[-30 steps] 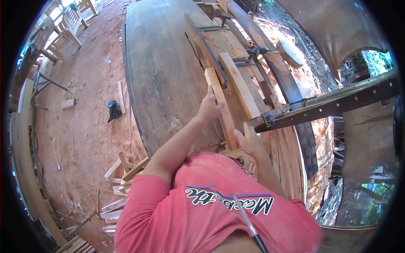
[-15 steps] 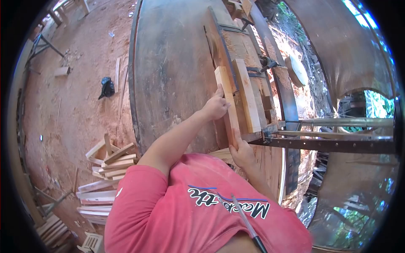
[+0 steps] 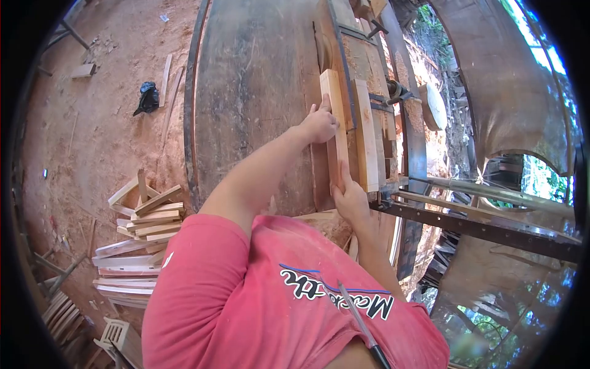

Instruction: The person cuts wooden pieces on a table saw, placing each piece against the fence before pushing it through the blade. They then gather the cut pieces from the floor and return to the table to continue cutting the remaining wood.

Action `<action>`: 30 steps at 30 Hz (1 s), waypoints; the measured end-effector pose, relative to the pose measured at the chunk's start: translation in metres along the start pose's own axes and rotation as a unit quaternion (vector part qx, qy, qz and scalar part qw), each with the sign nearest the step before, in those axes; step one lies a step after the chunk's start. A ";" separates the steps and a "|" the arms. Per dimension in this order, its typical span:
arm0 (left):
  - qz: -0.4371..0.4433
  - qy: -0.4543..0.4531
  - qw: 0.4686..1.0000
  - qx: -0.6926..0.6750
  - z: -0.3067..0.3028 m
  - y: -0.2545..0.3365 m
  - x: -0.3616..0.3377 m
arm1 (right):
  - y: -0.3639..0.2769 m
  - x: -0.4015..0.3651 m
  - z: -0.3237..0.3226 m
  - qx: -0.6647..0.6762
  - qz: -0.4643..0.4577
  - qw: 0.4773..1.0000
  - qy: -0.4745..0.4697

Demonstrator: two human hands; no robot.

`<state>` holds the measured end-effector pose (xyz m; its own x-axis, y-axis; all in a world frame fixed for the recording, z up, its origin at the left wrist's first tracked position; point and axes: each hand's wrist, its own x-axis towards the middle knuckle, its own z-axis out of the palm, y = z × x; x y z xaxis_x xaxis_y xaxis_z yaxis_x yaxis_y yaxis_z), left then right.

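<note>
A squared length of pale wood (image 3: pixel 335 117) lies lengthwise on the worn machine table (image 3: pixel 246 80), alongside a dark-edged fence (image 3: pixel 345 80). My left hand (image 3: pixel 321 125) presses on its left side about midway, index finger stretched along it, the other fingers bent. At the near end, my right hand (image 3: pixel 351 200) grips the wood, its fingers reaching along the top. Ahead of the wood's far end, a dark narrow slot (image 3: pixel 317 43) shows in the table; I cannot make out what is in it. A second pale length of wood (image 3: pixel 366 135) rests to the right of the fence.
Clamps (image 3: pixel 399 92) and sawdust sit on the boards right of the fence. A metal rail (image 3: pixel 479 230) juts out to the right. On the dirt floor at left lie a stack of cut wood (image 3: pixel 150 221) and a black plastic bag (image 3: pixel 147 98).
Both hands and the wood between them have moved forward along the fence, toward the slot. The whole view has shifted slightly as well.
</note>
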<state>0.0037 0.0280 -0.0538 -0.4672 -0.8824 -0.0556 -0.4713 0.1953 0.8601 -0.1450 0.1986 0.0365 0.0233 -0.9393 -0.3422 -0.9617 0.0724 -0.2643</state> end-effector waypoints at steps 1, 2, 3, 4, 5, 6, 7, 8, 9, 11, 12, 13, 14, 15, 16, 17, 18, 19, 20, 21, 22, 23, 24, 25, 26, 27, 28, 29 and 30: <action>-0.004 -0.004 1.000 0.001 -0.003 -0.001 0.003 | -0.001 0.004 -0.001 -0.002 0.000 1.000 -0.003; -0.008 -0.010 1.000 0.001 -0.004 -0.002 0.005 | -0.002 0.008 -0.001 -0.006 0.002 1.000 -0.003; -0.010 -0.009 1.000 -0.002 -0.006 -0.002 0.007 | -0.002 0.010 -0.001 -0.009 0.004 1.000 -0.002; -0.008 -0.010 1.000 -0.002 -0.007 -0.003 0.008 | -0.002 0.012 -0.001 -0.010 0.004 1.000 -0.005; -0.007 -0.010 1.000 -0.003 -0.008 -0.003 0.009 | -0.001 0.014 -0.001 -0.008 0.005 1.000 -0.004; -0.010 -0.008 1.000 -0.004 -0.010 -0.003 0.010 | -0.001 0.016 -0.001 -0.005 0.005 1.000 -0.003; -0.010 -0.018 1.000 0.013 -0.011 -0.003 0.011 | -0.001 0.017 -0.001 -0.006 0.003 1.000 -0.005; -0.009 -0.029 0.999 0.031 -0.012 -0.002 0.012 | -0.001 0.018 -0.001 0.000 0.000 1.000 -0.006; -0.011 -0.028 0.999 0.030 -0.013 -0.002 0.012 | -0.001 0.018 -0.002 0.007 -0.003 1.000 -0.006; -0.009 -0.029 0.999 0.028 -0.015 -0.001 0.012 | -0.002 0.020 -0.003 0.001 0.000 1.000 -0.009; -0.009 -0.029 0.999 0.027 -0.015 -0.002 0.013 | -0.003 0.021 -0.003 -0.004 0.002 1.000 -0.010; -0.011 -0.029 0.999 0.032 -0.015 -0.002 0.014 | -0.004 0.022 -0.004 -0.005 0.001 1.000 -0.010; -0.012 -0.029 0.999 0.036 -0.015 -0.003 0.015 | -0.005 0.022 -0.005 -0.005 0.006 1.000 -0.013; -0.012 -0.028 0.999 0.036 -0.015 -0.003 0.016 | -0.007 0.022 -0.006 -0.005 0.011 1.000 -0.016; -0.013 -0.030 0.999 0.032 -0.016 -0.004 0.016 | -0.009 0.023 -0.008 -0.005 0.011 1.000 -0.015; -0.014 -0.031 0.999 0.028 -0.017 -0.004 0.016 | -0.011 0.023 -0.009 -0.009 0.014 1.000 -0.018; -0.013 -0.031 0.999 0.029 -0.015 -0.006 0.018 | -0.012 0.024 -0.009 -0.013 0.017 1.000 -0.021; -0.010 -0.009 1.000 0.012 -0.012 -0.008 0.020 | -0.012 0.024 -0.009 -0.013 0.018 1.000 -0.020; -0.008 0.013 1.000 -0.004 -0.010 -0.010 0.021 | -0.012 0.025 -0.009 -0.013 0.017 1.000 -0.018; -0.007 0.013 1.000 -0.004 -0.009 -0.010 0.021 | -0.011 0.025 -0.009 -0.013 0.015 1.000 -0.016; -0.005 0.020 1.000 -0.004 -0.008 -0.011 0.022 | -0.011 0.025 -0.008 -0.013 0.015 1.000 -0.015; -0.003 0.028 1.000 -0.005 -0.008 -0.012 0.022 | -0.011 0.026 -0.008 -0.017 0.017 1.000 -0.016; -0.002 0.029 1.000 -0.005 -0.007 -0.013 0.023 | -0.013 0.026 -0.009 -0.020 0.018 1.000 -0.016; -0.005 0.034 0.999 -0.015 -0.006 -0.014 0.024 | -0.015 0.026 -0.011 -0.020 0.017 1.000 -0.015; -0.008 0.039 0.999 -0.025 -0.004 -0.015 0.024 | -0.017 0.026 -0.013 -0.018 0.030 0.999 -0.022; -0.007 0.040 0.999 -0.023 0.002 -0.018 0.020 | -0.020 0.025 -0.014 -0.016 0.043 0.999 -0.030; 0.017 0.068 0.996 -0.055 0.010 -0.020 0.012 | -0.020 0.025 -0.012 -0.015 0.040 0.999 -0.028; 0.043 0.096 0.991 -0.085 0.015 -0.022 0.008 | -0.018 0.025 -0.010 -0.009 0.036 0.999 -0.020; 0.044 0.097 0.991 -0.081 0.015 -0.020 0.004 | -0.018 0.026 -0.010 -0.002 0.033 0.999 -0.012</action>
<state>-0.0004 0.0269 -0.0789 -0.3407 -0.9338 0.1089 -0.3007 0.2180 0.9285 -0.1299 0.1697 0.0418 -0.0339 -0.9244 -0.3799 -0.9624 0.1327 -0.2369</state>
